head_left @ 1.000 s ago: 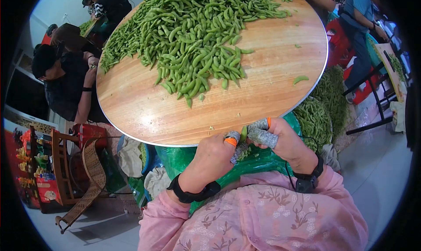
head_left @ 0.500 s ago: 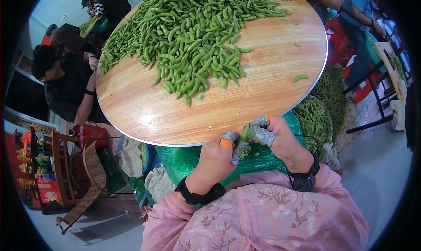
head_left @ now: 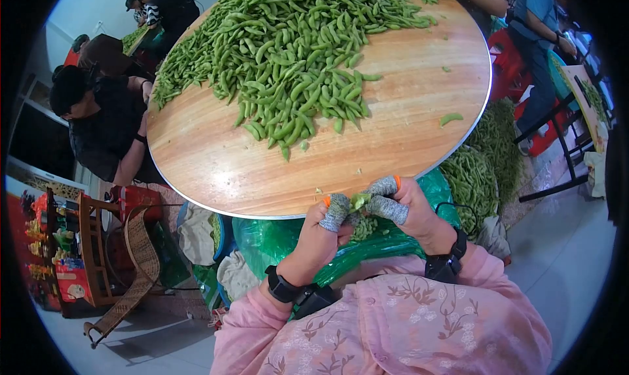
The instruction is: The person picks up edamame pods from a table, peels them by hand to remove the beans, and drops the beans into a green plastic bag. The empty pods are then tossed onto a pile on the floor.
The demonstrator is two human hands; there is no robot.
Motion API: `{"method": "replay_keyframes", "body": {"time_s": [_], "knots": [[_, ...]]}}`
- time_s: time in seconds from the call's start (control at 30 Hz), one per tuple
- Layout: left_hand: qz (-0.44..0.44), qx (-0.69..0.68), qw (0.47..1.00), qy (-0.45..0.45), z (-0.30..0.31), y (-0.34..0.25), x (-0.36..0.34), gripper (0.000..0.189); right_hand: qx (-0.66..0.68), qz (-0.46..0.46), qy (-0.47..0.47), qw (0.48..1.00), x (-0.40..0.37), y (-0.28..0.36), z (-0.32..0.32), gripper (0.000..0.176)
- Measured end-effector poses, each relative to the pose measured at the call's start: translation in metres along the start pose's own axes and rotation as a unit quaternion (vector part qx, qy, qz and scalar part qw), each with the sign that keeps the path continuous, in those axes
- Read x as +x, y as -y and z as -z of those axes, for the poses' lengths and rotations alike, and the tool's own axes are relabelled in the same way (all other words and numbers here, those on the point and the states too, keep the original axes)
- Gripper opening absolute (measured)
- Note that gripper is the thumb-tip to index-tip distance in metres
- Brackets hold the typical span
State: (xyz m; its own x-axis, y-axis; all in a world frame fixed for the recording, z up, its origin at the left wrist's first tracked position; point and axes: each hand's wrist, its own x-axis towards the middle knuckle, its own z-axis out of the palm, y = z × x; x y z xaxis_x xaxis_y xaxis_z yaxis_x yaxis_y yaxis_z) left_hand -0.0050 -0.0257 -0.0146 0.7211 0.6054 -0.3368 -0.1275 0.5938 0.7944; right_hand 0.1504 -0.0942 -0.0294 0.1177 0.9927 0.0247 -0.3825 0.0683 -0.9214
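My left hand [head_left: 322,227] and my right hand [head_left: 406,208] meet just below the near rim of a round wooden table [head_left: 216,172]. Both wear grey knitted finger covers with orange tips. Between the thumbs and forefingers they pinch one green soybean pod [head_left: 359,200]. A large heap of green pods [head_left: 295,54] covers the far half of the table. A single loose pod [head_left: 449,118] lies to the right. Under my hands a green plastic bag [head_left: 275,237] holds some pods.
More pods are piled in green sacks [head_left: 485,158] on the floor at right. A person in black [head_left: 98,119] sits at the table's left, others work at the back and right. A wooden rack and woven strap [head_left: 124,257] stand at lower left.
My hands have drawn closer together around the pod and shifted slightly left. The pod, upright before, now lies bent between the fingertips.
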Motion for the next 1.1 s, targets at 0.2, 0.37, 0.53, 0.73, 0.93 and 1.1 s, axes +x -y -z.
{"method": "replay_keyframes", "body": {"time_s": [0.2,0.37,0.53,0.73,0.93,1.1], "knots": [[-0.107,0.117,0.987,0.015,-0.002,0.001,0.005,0.016,-0.055,-0.01,-0.007,0.998,0.001,0.015,-0.003,0.007],[-0.218,0.332,0.917,0.033,-0.003,-0.012,0.005,0.013,-0.123,-0.022,0.031,0.992,0.001,0.025,-0.006,0.007],[-0.087,0.304,0.947,0.061,-0.002,-0.02,-0.003,0.013,-0.08,-0.044,0.048,0.995,-0.001,0.017,-0.003,0.008],[-0.093,0.281,0.952,0.077,0.005,-0.01,-0.001,0.009,-0.151,-0.019,0.04,0.988,-0.003,0.018,-0.004,0.009],[-0.096,0.316,0.942,0.06,-0.004,-0.021,0.003,0.011,-0.223,0.027,-0.036,0.974,-0.01,0.037,0.004,0.009],[-0.169,0.444,0.88,-0.011,-0.01,-0.049,0.025,0.011,-0.226,0.015,-0.129,0.965,-0.023,0.059,0.032,0.01]]}}
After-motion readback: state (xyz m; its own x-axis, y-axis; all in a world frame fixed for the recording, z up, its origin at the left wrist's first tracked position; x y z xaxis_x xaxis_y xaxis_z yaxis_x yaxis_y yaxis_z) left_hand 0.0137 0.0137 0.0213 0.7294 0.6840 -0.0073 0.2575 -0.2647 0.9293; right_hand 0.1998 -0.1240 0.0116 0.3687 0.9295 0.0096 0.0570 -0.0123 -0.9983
